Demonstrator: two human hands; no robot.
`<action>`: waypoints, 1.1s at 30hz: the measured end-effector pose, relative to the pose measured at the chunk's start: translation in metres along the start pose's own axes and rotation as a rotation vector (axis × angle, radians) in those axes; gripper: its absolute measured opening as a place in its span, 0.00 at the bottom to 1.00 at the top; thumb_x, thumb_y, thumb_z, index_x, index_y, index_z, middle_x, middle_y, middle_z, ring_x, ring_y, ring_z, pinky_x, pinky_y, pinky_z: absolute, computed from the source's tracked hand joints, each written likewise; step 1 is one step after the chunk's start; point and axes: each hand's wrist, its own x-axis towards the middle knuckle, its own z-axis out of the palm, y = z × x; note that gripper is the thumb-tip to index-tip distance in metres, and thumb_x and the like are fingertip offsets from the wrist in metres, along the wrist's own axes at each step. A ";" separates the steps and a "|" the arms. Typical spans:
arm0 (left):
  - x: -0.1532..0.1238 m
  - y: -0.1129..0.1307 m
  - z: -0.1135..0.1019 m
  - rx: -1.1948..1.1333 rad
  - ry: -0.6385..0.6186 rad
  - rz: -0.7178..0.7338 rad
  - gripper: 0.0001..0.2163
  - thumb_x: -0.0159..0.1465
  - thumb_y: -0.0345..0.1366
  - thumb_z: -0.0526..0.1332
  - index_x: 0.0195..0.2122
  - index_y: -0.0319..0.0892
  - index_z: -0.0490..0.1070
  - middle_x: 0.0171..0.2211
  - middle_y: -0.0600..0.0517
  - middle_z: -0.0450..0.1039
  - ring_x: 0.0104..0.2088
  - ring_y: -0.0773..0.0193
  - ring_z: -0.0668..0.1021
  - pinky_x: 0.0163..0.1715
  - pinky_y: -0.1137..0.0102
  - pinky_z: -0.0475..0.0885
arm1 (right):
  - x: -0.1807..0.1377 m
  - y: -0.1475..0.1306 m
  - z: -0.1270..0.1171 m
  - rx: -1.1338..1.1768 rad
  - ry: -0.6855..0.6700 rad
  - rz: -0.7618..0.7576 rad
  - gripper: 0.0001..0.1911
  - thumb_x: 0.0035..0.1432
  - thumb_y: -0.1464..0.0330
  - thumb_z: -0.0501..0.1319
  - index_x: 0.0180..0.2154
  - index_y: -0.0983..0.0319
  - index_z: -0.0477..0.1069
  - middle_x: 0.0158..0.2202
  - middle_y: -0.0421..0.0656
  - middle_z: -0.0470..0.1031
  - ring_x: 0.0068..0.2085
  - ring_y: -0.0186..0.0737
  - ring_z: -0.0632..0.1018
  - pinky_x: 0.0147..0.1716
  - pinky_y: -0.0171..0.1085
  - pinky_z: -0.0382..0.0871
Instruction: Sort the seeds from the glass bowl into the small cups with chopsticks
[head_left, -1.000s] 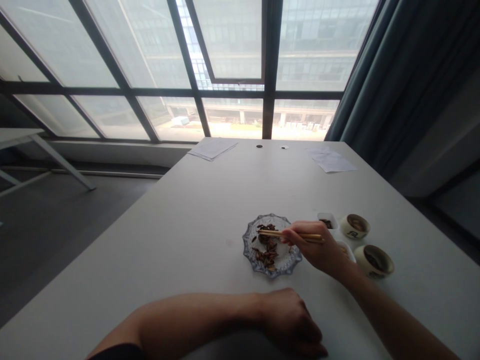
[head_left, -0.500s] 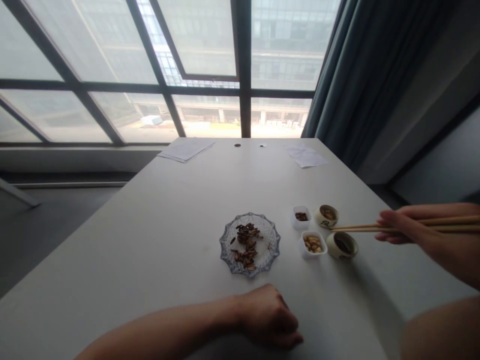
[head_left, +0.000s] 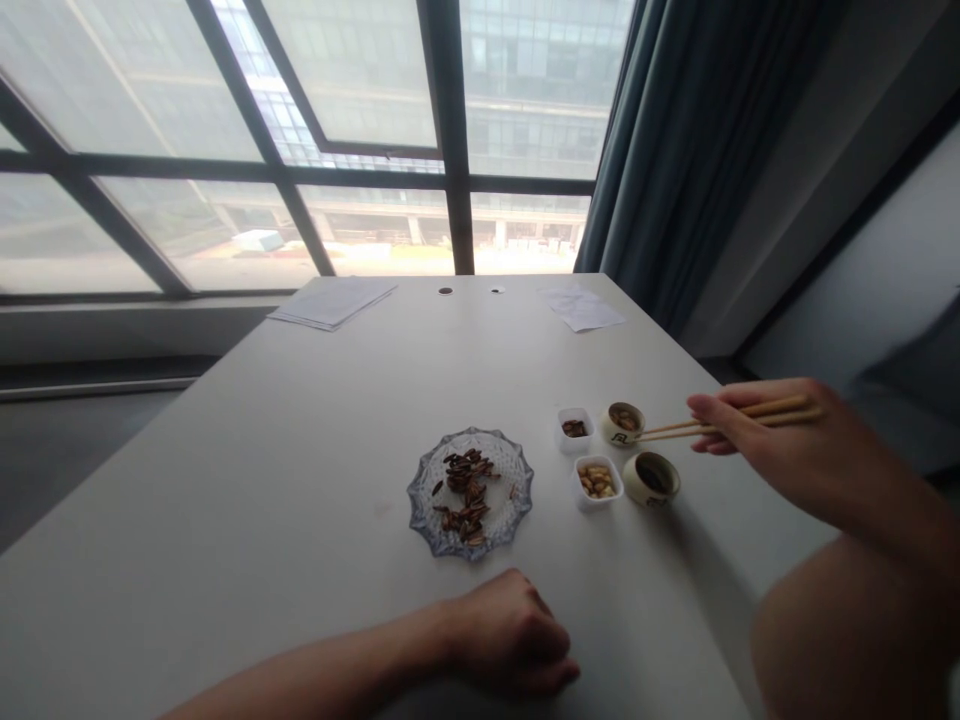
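My right hand (head_left: 757, 440) grips a pair of chopsticks (head_left: 679, 430). Their tips are at the side of a small cream cup (head_left: 620, 437) with a dark character on it and brownish pieces inside. A second cream cup (head_left: 634, 485) stands just nearer, with dark contents. Left of the cups are a clear square container (head_left: 589, 500) of pale nut-like pieces and another square container (head_left: 568, 440) with dark pieces. A scalloped glass plate (head_left: 510, 510) bears a heap of dark seeds (head_left: 466, 490). My left hand (head_left: 514, 635) rests as a fist on the table, just nearer than the plate.
The white table (head_left: 300, 480) reaches to the window wall. Paper sheets (head_left: 330, 303) lie at its far left, and another paper (head_left: 583, 307) at its far right. Two round holes are near the far edge. A dark curtain (head_left: 660, 170) hangs at the right.
The whole view has shifted, so table items appear farther left. The chopstick tips have moved from between the two cups to beside the far cup. My left fist stays by the plate.
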 end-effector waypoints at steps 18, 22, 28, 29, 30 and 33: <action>-0.003 -0.005 0.013 0.166 -0.007 -0.053 0.23 0.69 0.46 0.62 0.20 0.45 0.57 0.17 0.56 0.66 0.21 0.67 0.65 0.21 0.69 0.56 | -0.006 -0.041 0.163 0.304 -0.635 -0.379 0.22 0.73 0.59 0.59 0.31 0.64 0.79 0.30 0.44 0.79 0.31 0.38 0.76 0.33 0.37 0.66; -0.002 -0.005 0.013 0.167 0.005 -0.034 0.22 0.69 0.46 0.62 0.20 0.45 0.59 0.18 0.56 0.68 0.22 0.68 0.67 0.21 0.69 0.57 | -0.006 -0.041 0.150 0.234 -0.627 -0.303 0.27 0.74 0.56 0.57 0.25 0.63 0.76 0.23 0.42 0.77 0.26 0.36 0.74 0.28 0.37 0.63; 0.000 -0.002 0.010 0.180 -0.013 -0.058 0.23 0.68 0.45 0.64 0.19 0.45 0.58 0.18 0.56 0.68 0.22 0.68 0.68 0.21 0.70 0.58 | -0.005 -0.042 0.153 0.337 -0.600 -0.274 0.23 0.71 0.54 0.61 0.30 0.62 0.80 0.29 0.44 0.81 0.31 0.40 0.79 0.32 0.37 0.68; 0.001 -0.002 0.010 0.185 -0.018 -0.068 0.23 0.68 0.46 0.64 0.19 0.45 0.58 0.18 0.56 0.68 0.22 0.68 0.67 0.21 0.70 0.57 | -0.006 -0.042 0.156 0.341 -0.611 -0.279 0.23 0.71 0.54 0.61 0.30 0.62 0.80 0.29 0.44 0.81 0.31 0.40 0.79 0.32 0.37 0.68; 0.001 -0.002 0.010 0.187 -0.023 -0.072 0.23 0.68 0.46 0.64 0.19 0.45 0.58 0.18 0.56 0.68 0.22 0.68 0.67 0.21 0.70 0.57 | -0.007 -0.043 0.159 0.341 -0.622 -0.284 0.23 0.72 0.54 0.60 0.30 0.62 0.80 0.29 0.44 0.81 0.31 0.40 0.79 0.32 0.37 0.68; 0.000 -0.002 0.011 0.182 -0.023 -0.054 0.23 0.67 0.45 0.64 0.19 0.45 0.58 0.18 0.56 0.68 0.22 0.68 0.68 0.21 0.69 0.57 | -0.012 -0.044 0.166 0.333 -0.637 -0.312 0.24 0.72 0.54 0.59 0.30 0.62 0.80 0.29 0.44 0.81 0.31 0.40 0.78 0.33 0.38 0.68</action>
